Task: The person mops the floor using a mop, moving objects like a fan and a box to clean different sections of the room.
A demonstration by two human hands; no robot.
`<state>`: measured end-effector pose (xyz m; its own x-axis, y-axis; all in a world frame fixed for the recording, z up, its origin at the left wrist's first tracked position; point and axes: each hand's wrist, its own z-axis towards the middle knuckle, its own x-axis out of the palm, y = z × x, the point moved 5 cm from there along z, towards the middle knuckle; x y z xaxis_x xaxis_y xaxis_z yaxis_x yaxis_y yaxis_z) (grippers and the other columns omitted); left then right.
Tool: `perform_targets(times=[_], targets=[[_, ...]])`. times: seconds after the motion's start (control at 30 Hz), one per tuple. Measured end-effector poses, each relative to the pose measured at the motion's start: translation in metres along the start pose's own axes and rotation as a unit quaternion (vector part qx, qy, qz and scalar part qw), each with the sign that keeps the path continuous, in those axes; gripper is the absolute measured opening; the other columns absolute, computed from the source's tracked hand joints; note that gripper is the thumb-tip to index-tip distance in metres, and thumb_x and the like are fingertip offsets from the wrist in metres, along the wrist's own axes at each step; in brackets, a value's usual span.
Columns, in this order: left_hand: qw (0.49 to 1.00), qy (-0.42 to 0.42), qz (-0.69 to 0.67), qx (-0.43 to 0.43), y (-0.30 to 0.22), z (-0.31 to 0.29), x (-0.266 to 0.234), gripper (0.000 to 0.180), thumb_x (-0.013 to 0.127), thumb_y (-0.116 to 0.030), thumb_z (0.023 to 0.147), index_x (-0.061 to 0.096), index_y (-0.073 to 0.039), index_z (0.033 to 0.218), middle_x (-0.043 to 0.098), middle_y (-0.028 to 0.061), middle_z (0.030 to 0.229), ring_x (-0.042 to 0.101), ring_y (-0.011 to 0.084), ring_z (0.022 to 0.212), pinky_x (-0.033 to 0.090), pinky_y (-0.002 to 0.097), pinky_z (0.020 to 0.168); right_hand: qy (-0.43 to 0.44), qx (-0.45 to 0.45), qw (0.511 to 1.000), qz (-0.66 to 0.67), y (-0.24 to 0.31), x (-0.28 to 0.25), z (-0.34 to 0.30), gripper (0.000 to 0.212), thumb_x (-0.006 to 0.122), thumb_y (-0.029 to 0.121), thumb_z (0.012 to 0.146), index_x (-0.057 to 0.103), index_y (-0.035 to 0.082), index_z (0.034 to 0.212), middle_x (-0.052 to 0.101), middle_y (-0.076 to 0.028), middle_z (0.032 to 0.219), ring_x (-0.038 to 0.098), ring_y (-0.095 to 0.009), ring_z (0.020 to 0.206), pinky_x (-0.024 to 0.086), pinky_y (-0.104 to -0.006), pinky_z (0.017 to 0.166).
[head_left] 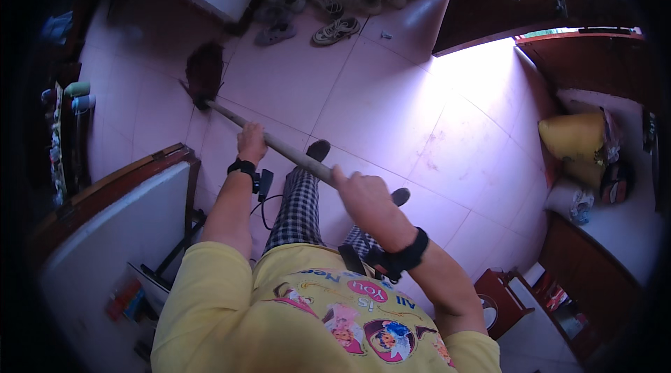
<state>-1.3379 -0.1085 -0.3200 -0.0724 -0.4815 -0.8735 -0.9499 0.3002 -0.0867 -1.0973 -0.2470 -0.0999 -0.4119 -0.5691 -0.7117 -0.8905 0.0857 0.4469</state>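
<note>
Head view: broom (297, 156) in a two-handed grip; floor work looks under way, extent unclear.
Right hand (363, 202) nearest, fingers closed round the upper end of the handle (281, 147), elbow bent, forearm angled inward before the body. Left hand (251, 144) farther down, also wrapped round the handle, arm reaching forward with only a slight bend. Handle slants away to the left; the dark broom head (205, 71) seems to rest on the tiles (381, 86), out beyond the left shoe (319, 149). Done: both grips set, head apparently down; no gathered heap made out. Remaining, by judgement: tiles on the right with faint marks (437, 146). Farther off, clustered footwear (335, 29), a small pale object (386, 35) near it.
</note>
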Motion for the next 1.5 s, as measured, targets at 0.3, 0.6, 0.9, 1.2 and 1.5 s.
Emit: perform_targets(times=[0.3,0.6,0.9,1.2,1.5], targets=[[0.978,-0.035,-0.077,0.192,-0.255,-0.063,0.048,0.015,0.061,-0.007,0.064,0.059,-0.011,0.078,0.059,0.0059,0.09,0.051,0.025,0.094,0.04,0.0414,0.079,0.013,0.126,0.99,-0.064,-0.148,-0.017,-0.211,0.04,0.051,0.002,0.075,0.044,0.007,0.114,0.056,-0.012,0.069,0.057,-0.03,0.058,0.044,-0.0398,0.051],[0.889,0.108,-0.065,0.439,-0.565,-0.206,0.105,0.012,0.051,-0.015,0.075,0.063,-0.017,0.077,0.063,0.0049,0.081,0.06,0.0232,0.082,0.04,0.043,0.074,0.006,0.347,0.932,-0.106,-0.263,-0.009,-0.489,0.011,0.054,0.001,0.07,0.047,0.006,0.078,0.057,-0.015,0.062,0.058,-0.034,0.062,0.044,-0.0455,0.054],[0.772,0.119,-0.129,0.611,-0.746,-0.311,0.093,0.003,0.059,-0.014,0.067,0.061,-0.015,0.069,0.062,0.004,0.071,0.061,0.0236,0.074,0.043,0.0395,0.07,-0.03,0.516,0.855,-0.039,-0.21,-0.061,-0.619,0.014,0.054,0.012,0.073,0.051,0.004,0.084,0.056,-0.022,0.07,0.054,-0.04,0.067,0.042,-0.0468,0.06],[0.736,0.041,-0.255,0.625,-0.786,-0.348,-0.008,0.009,0.066,-0.02,0.061,0.062,-0.013,0.066,0.062,0.0079,0.067,0.061,0.0273,0.069,0.046,0.0401,0.065,-0.095,0.54,0.81,-0.206,-0.217,-0.145,-0.676,0.018,0.06,0.017,0.066,0.055,0.008,0.08,0.057,-0.015,0.068,0.056,-0.035,0.067,0.042,-0.0454,0.06],[0.891,-0.004,-0.295,0.345,-0.59,-0.181,0.002,0.011,0.052,-0.01,0.072,0.06,-0.014,0.079,0.059,0.0063,0.083,0.055,0.0229,0.091,0.035,0.0387,0.083,-0.133,0.283,0.933,-0.176,-0.201,-0.17,-0.43,0.015,0.059,0.002,0.063,0.056,-0.003,0.077,0.056,-0.019,0.065,0.055,-0.035,0.06,0.043,-0.0367,0.057]])
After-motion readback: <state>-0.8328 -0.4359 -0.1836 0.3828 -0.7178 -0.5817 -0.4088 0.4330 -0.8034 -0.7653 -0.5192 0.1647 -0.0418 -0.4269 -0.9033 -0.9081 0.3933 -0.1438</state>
